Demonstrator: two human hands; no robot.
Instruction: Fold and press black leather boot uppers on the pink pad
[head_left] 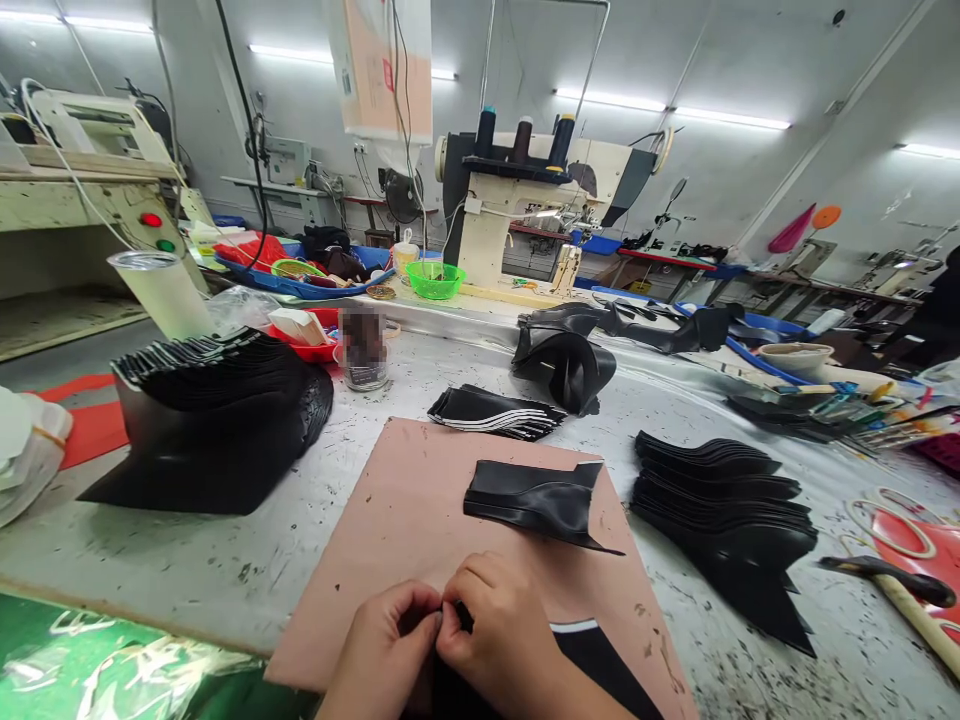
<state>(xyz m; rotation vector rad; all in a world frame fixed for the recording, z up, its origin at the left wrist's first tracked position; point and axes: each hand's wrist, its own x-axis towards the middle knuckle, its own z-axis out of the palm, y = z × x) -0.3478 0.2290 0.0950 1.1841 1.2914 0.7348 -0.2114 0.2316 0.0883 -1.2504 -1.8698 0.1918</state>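
Observation:
My left hand (388,640) and my right hand (499,630) meet at the front of a pinkish board (360,530). Both pinch the edge of a black leather piece (456,692) between thumb and fingertips. My hands cover most of that edge. To the right of my right wrist shows black material with a white strip along its edge (604,665); whether it belongs to the same piece I cannot tell. Beyond my hands, a folded black leather piece (529,500) lies on the board.
Stacks of black leather pieces stand left (202,430), right (720,510) and behind the board (495,412). A hammer (892,585) lies at far right. A glass jar (365,365), a red tray (319,345) and a sewing machine (487,230) are farther back.

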